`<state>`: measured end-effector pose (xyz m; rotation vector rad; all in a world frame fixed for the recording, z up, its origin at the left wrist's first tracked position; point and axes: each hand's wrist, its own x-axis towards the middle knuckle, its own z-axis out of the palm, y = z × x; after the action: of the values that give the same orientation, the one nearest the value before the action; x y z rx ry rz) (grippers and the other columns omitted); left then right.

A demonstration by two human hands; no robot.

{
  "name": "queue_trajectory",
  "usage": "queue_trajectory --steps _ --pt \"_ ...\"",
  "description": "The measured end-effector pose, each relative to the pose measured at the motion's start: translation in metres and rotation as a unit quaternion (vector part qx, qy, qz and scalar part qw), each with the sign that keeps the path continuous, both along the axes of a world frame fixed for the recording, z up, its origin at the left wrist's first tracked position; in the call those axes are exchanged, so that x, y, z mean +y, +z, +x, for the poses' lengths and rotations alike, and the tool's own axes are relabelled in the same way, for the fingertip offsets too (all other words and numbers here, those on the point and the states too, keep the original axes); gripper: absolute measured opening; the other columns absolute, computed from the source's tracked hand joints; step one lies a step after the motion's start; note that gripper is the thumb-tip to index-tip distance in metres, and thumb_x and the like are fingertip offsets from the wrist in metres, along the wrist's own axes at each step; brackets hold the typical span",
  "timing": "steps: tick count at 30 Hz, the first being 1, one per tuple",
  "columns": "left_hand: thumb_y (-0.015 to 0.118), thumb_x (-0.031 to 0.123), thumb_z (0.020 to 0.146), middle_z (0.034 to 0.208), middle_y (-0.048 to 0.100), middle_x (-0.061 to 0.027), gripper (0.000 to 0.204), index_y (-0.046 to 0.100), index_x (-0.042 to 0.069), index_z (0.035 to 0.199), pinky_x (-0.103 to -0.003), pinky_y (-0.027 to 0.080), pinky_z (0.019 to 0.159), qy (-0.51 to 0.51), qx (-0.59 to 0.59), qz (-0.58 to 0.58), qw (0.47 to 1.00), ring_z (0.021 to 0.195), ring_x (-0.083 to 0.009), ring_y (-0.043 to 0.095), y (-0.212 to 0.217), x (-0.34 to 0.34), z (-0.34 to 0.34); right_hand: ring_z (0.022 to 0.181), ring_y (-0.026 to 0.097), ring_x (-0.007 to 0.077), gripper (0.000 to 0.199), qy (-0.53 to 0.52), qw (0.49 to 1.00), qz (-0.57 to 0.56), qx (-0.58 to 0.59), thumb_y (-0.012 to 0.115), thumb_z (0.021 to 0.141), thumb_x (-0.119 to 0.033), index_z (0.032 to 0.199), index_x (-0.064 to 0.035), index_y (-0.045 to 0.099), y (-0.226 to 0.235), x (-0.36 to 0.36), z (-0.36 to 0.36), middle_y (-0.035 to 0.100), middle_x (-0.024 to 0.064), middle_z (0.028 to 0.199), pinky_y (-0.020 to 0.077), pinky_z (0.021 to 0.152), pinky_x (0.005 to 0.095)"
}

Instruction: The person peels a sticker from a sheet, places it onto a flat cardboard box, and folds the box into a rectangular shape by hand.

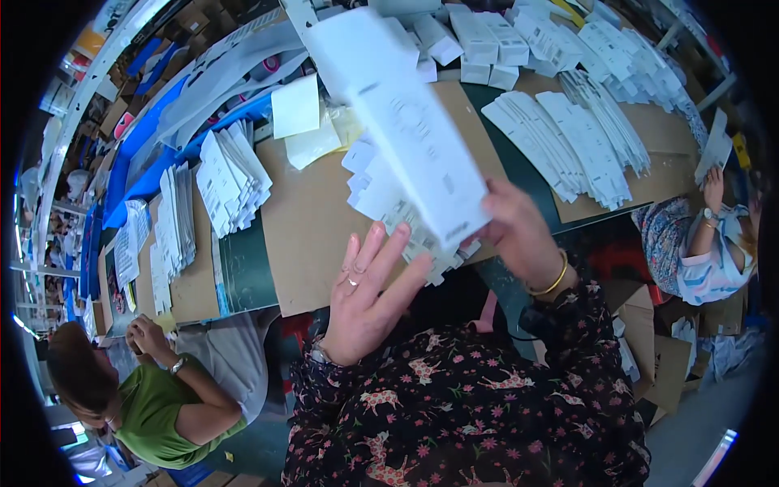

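Head view: looks down on a bench (pixel 247 280), seemingly partway through, with flat cartons (pixel 231 183) left unformed in stacks and shaped white boxes (pixel 472 36) apparently done at the far side. Holds a blurred white carton (pixel 426 142) above mid-bench, clasped by the near end in the right hand (pixel 519 227). Spreads the left hand (pixel 365 300) beside it, fingers forward, in an open, empty grip.

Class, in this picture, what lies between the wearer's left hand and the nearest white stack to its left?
In the head view, a stretch of brown cardboard lies between the left hand and the white stack.
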<state>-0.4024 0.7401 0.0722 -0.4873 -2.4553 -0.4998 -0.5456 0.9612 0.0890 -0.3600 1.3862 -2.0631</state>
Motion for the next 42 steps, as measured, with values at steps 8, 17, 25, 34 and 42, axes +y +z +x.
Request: queue_trajectory --steps 8,17,25,34,42 --pt "0.082 0.008 0.088 0.160 0.052 -0.0181 0.054 0.066 0.004 0.140 -0.059 0.036 0.124 0.041 -0.136 0.103 0.984 0.153 -0.0426 0.043 -0.041 -0.002 0.000 0.099 0.074 0.0210 0.059 -0.223 0.965 0.069 0.122 0.077 0.099 -0.019 0.143 0.0080 0.050 -0.019 0.006 -0.140 0.071 0.0160 0.120 0.0631 0.086 0.0346" --pt "0.082 0.005 0.089 0.158 0.054 -0.0192 0.048 0.067 0.003 0.135 -0.062 0.033 0.126 0.094 -0.168 0.134 0.972 0.154 -0.0443 0.042 -0.057 -0.004 0.019 0.092 0.076 0.0225 0.073 -0.324 0.922 0.127 0.172 0.091 0.086 -0.018 0.138 0.0156 0.050 -0.032 -0.054 -0.240 0.071 0.0215 0.114 0.0658 0.080 0.0331" --pt "0.082 0.002 0.088 0.155 0.057 -0.0189 0.047 0.069 0.004 0.133 -0.062 0.033 0.125 0.108 -0.173 0.141 0.969 0.153 -0.0444 0.043 -0.057 -0.009 0.021 0.084 0.077 0.0212 0.071 -0.389 0.816 0.285 0.320 0.092 0.083 -0.022 0.134 0.0137 0.059 -0.075 -0.104 -0.315 0.074 0.0225 0.113 0.0655 0.079 0.0344" --pt "0.081 0.003 0.089 0.154 0.059 -0.0178 0.046 0.070 0.004 0.133 -0.061 0.033 0.125 0.102 -0.181 0.130 0.969 0.152 -0.0445 0.045 -0.065 -0.016 0.014 0.094 0.072 0.0124 0.050 -0.209 0.923 0.150 0.287 0.086 0.092 -0.023 0.132 0.0035 0.069 -0.077 -0.057 -0.251 0.076 0.0071 0.117 0.0569 0.076 0.0260" --pt "0.079 0.007 0.090 0.150 0.060 -0.0185 0.043 0.070 0.002 0.132 -0.060 0.036 0.124 0.042 -0.194 0.111 0.974 0.148 -0.0432 0.049 -0.067 -0.004 -0.010 0.093 0.068 0.0129 0.038 -0.063 0.852 0.372 0.362 0.088 0.089 -0.023 0.120 -0.0034 0.076 -0.092 0.026 -0.067 0.071 0.0064 0.113 0.0540 0.079 0.0271"
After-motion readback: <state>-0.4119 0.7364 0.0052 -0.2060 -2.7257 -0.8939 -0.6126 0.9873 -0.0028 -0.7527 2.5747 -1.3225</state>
